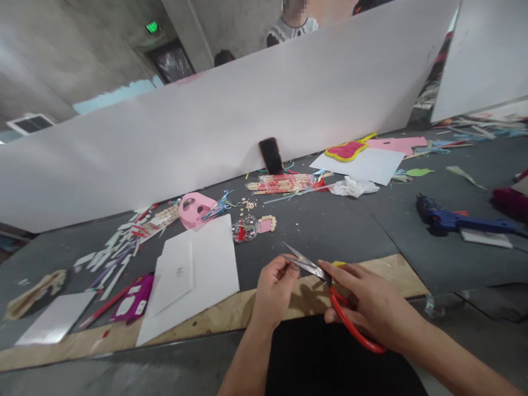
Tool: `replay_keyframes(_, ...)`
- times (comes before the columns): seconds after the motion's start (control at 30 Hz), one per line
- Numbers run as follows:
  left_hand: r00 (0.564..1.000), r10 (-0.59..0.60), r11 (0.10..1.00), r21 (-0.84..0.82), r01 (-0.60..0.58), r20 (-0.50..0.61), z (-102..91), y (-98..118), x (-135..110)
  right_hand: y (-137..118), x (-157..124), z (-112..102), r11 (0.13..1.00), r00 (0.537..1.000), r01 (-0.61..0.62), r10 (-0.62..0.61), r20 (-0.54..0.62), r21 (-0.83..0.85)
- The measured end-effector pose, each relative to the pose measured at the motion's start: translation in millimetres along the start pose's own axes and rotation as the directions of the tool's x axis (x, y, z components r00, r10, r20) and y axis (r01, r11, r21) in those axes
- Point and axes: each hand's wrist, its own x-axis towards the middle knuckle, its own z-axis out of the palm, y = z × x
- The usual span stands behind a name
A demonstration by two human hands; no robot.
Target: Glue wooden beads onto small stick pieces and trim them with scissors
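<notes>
My right hand (367,300) is closed round the red handles of a pair of scissors (311,266), whose slightly parted blades point up and to the left. Close to the blade tips, my left hand (277,283) is closed in a pinch; whatever its fingertips hold is too small to make out. Both hands are above the wooden front edge of the table. Just beyond them lie a round clear case of small colourful pieces (245,229) and a pink scrap edged with pale beads (267,224). A bit of something yellow (339,264) shows behind my right hand.
White sheets (218,258) and a purple packet (134,297) lie at left. A phone (271,155) leans on the white partition (198,132), behind bundled sticks (280,183). A blue glue gun (449,220) rests at right. Across the partition is another person (292,27).
</notes>
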Motion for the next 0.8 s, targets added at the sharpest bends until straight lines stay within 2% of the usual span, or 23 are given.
replay_keyframes(0.23, 1.0, 0.012, 0.997, 0.071, -0.01, -0.024, 0.4, -0.1, 0.4, -2.3, 2.3, -0.1, 0.995, 0.997, 0.054, -0.059, -0.051, -0.088)
replay_keyframes(0.4, 0.998, 0.046, 0.989, 0.142, -0.041, -0.033, -2.6, -2.4, 1.2, -0.7, 1.9, 3.8, 0.988, 0.997, 0.074, -0.078, -0.026, -0.134)
replay_keyframes(0.63, 0.996, 0.066, 0.976, 0.21, -0.053, -0.059, -3.5, -6.5, 0.9, 3.2, 3.2, 10.7, 0.954, 0.994, 0.099, -0.106, -0.01, -0.283)
replay_keyframes(0.8, 0.996, 0.045, 0.985, 0.172, -0.03, -0.082, -4.1, -7.9, 1.4, 2.3, 5.2, 11.6, 0.957, 0.996, 0.07, -0.085, -0.041, -0.282)
